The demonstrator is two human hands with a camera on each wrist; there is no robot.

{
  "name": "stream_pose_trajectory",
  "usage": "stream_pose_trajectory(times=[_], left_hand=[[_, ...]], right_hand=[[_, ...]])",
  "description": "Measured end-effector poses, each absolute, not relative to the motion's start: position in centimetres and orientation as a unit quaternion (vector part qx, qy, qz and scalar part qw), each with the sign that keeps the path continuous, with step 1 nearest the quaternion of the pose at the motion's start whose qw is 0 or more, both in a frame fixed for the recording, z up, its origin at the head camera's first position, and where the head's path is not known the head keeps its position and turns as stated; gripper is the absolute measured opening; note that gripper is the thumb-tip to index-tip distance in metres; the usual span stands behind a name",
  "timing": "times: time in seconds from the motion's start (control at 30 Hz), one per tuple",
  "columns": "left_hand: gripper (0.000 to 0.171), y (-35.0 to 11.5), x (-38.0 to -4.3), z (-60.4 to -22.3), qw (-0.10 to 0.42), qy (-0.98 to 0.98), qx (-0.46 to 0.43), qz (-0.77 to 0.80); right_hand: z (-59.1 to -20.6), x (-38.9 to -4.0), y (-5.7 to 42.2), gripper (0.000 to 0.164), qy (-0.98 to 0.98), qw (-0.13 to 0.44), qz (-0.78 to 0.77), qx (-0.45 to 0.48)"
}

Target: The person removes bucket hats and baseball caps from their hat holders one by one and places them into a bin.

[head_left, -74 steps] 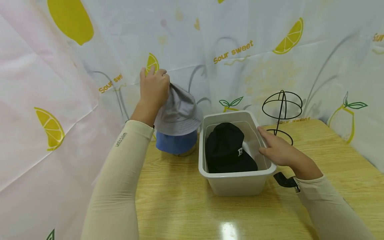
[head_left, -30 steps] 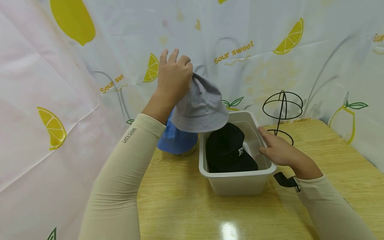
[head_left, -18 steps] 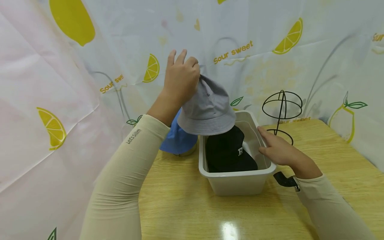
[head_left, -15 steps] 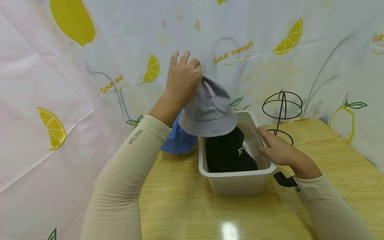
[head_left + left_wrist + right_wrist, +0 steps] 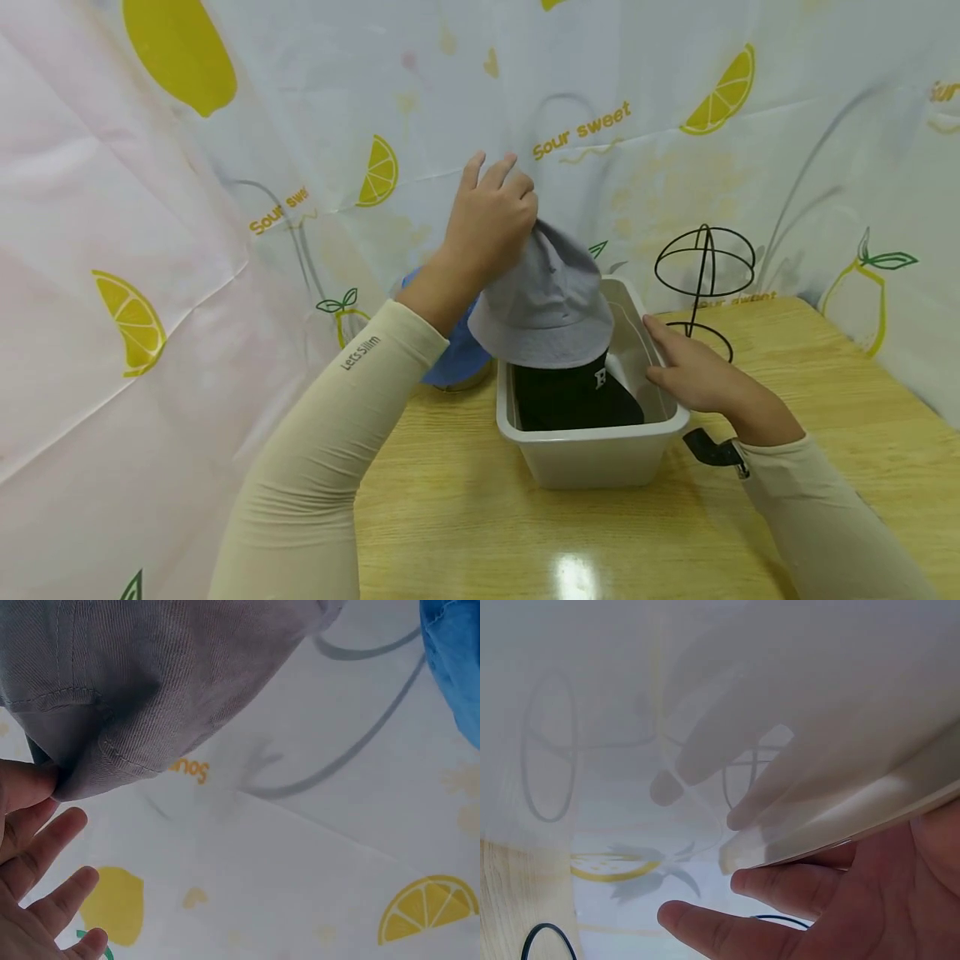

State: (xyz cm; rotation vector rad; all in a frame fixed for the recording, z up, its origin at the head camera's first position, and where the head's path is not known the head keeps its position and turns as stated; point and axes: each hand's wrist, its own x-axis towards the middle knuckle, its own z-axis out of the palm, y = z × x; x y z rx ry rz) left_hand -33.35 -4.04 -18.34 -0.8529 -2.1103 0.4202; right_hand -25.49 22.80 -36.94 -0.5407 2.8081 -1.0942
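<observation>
Grey hat shifted over bin, hangs beneath pinching left hand.

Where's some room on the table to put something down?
The table is bare in front of the pale bin, between the sleeves, and also right of the black wire stand. It's crowded around the bin: gray hat above it, blue hat beside it, right hand on its rim.

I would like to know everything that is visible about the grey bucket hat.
The grey bucket hat looks like woven fabric, with stitched seams and a downturned brim. Pinched near the top of its creased crown by the left hand, it hangs brim down, slightly tilted, over the bin, partly hiding the black cap; whether they touch is unclear.
</observation>
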Motion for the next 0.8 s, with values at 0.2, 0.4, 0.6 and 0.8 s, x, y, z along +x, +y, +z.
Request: stream_pose_trajectory(times=[0.2, 0.4, 0.6, 0.8], left_hand=[[0.033, -3.0, -32.8, -19.5, 0.392, -0.825, -0.359, 0.192], [0.032, -2.1, -32.3, -20.4, 0.368, -0.827, -0.373, 0.203], [0.032, -1.4, -32.3, -20.8, 0.364, -0.822, -0.384, 0.211], [0.032, -0.7, -32.3, -21.0, 0.361, -0.819, -0.394, 0.211]], right_hand=[[-37.0, -25.7, 23.0, 0.082, 0.919, 0.041, -0.352, -0.174], [-36.9, -25.7, 22.9, 0.082, 0.919, 0.043, -0.351, -0.175], [-36.8, -25.6, 23.0, 0.081, 0.919, 0.043, -0.348, -0.177], [-36.8, -25.7, 22.9, 0.08, 0.921, 0.037, -0.343, -0.181]])
